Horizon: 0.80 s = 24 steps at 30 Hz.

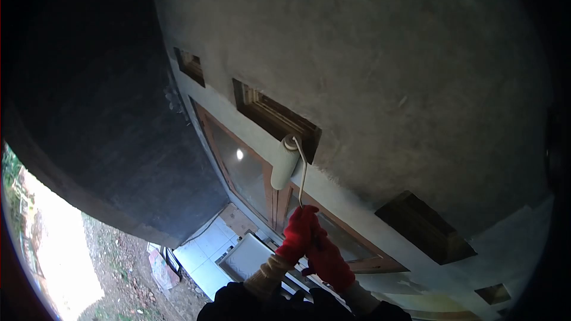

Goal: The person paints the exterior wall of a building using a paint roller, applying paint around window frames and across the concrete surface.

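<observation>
The person's left hand [300, 235], in a red glove, is wrapped tight around the handle end of a paint roller [285, 166]. The right hand [331, 266], in a red glove too, is just below it and the two look pressed together; the handle is hidden there, so one cannot tell if the right fingers hold it. A thin bent metal rod [305, 178] goes up from the left hand to the fat, pale roll. The roll is above the hands and a bit to the left, right by the low edge of a long hole [276, 116] in the wall [380, 53]. From this side one cannot tell if it touches. Behind the hands is a window [235, 154] with brown wood edges, and a pale strip of wall runs between it and the long hole. To the right of the hands, a dark hole [425, 227] cuts into the wall, with sharp corners. High above the hands the grey wall spreads wide and flat, with lots of room to roll. Lower left are white floor tiles [202, 255]. Farther left, a dark wall [107, 83] stands at the corner, and stony ground [125, 255] lies past its edge.
</observation>
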Available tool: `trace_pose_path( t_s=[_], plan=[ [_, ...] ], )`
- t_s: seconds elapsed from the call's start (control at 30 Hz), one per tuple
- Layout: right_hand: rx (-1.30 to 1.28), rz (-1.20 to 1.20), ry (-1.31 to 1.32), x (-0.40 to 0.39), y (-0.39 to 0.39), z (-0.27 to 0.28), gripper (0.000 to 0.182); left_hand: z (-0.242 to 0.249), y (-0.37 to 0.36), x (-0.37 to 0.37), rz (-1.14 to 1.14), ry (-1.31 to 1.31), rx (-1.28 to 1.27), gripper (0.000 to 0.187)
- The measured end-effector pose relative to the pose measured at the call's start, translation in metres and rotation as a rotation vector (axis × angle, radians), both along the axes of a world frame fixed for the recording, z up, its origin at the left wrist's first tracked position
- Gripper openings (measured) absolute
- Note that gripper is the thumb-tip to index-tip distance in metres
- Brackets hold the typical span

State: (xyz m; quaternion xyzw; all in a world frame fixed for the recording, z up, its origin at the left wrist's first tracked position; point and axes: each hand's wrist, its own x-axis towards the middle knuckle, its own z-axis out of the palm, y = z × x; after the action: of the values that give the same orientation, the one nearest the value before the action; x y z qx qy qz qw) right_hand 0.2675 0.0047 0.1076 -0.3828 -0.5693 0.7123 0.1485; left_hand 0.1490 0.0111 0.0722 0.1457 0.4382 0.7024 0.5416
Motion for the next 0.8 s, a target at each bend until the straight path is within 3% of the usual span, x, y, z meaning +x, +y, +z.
trace_pose_path(
  t_s=[0.03,0.07,0.1,0.17,0.2,0.23,0.27,0.3,0.33,0.37,0.4,0.43,0.47,0.5,0.53,0.63,0.7,0.73,0.8],
  plan=[
    [0.181,0.009,-0.039,0.018,-0.005,0.0,0.048,-0.008,-0.012,0.019,-0.105,0.333,0.027,0.015],
    [0.364,0.005,-0.093,0.041,-0.01,-0.004,0.058,-0.002,-0.02,0.039,-0.183,0.486,-0.071,0.013],
    [0.973,0.178,-0.102,0.077,-0.014,-0.037,0.071,-0.011,-0.027,0.059,-0.309,0.181,-0.016,0.013],
    [0.378,0.02,-0.279,0.126,-0.039,-0.012,0.07,-0.026,-0.041,0.095,-0.469,0.187,0.136,0.019],
    [0.371,-0.084,-0.297,0.144,-0.05,0.0,0.07,-0.04,-0.044,0.111,-0.583,0.393,0.105,0.017],
    [0.179,-0.109,-0.334,0.162,-0.06,0.012,0.071,-0.028,-0.048,0.131,-0.683,-0.072,-0.079,0.016],
    [-0.016,-0.131,-0.348,0.179,-0.071,0.018,0.072,-0.052,-0.052,0.151,-0.773,0.106,0.014,0.015],
    [-0.029,-0.23,-0.342,0.2,-0.089,0.01,0.072,-0.076,-0.06,0.168,-0.856,0.275,0.123,0.015],
    [0.014,-0.264,-0.442,0.218,-0.112,-0.003,0.071,-0.054,-0.063,0.182,-0.99,0.046,0.009,0.015],
    [0.049,-0.295,-0.547,0.23,-0.133,-0.011,0.07,-0.057,-0.069,0.204,-1.109,-0.026,0.062,0.016],
    [-0.069,-0.471,-0.656,0.229,-0.147,0.025,0.063,-0.058,-0.075,0.222,-1.235,0.146,0.14,0.018],
    [-0.093,-0.542,-0.656,0.236,-0.166,0.026,0.063,-0.06,-0.082,0.241,-1.341,0.313,0.233,0.021],
    [-0.24,-0.743,-0.628,0.246,-0.185,0.025,0.058,-0.094,-0.087,0.263,-1.523,0.603,0.393,0.033],
    [-0.38,-0.938,-0.585,0.254,-0.201,0.021,0.054,-0.091,-0.096,0.284,-1.558,0.257,0.421,0.041],
    [-0.359,-1.146,-0.543,0.261,-0.214,0.014,0.044,-0.086,-0.101,0.304,-1.608,0.284,0.496,0.043],
    [0.284,-1.306,-0.689,0.329,-0.273,-0.067,0.04,-0.067,-0.11,0.358,-1.75,0.294,0.524,0.044],
    [-0.067,-1.723,-0.44,0.373,-0.253,-0.01,0.036,-0.063,-0.105,0.39,-1.735,0.135,0.559,0.043],
    [-0.046,-1.801,-0.419,0.406,-0.256,-0.01,0.031,-0.061,-0.097,0.404,-1.732,0.356,0.731,0.043],
    [-0.005,-1.967,-0.401,0.479,-0.256,-0.011,0.025,-0.084,-0.087,0.441,-1.79,0.309,0.548,0.039]
  ],
)
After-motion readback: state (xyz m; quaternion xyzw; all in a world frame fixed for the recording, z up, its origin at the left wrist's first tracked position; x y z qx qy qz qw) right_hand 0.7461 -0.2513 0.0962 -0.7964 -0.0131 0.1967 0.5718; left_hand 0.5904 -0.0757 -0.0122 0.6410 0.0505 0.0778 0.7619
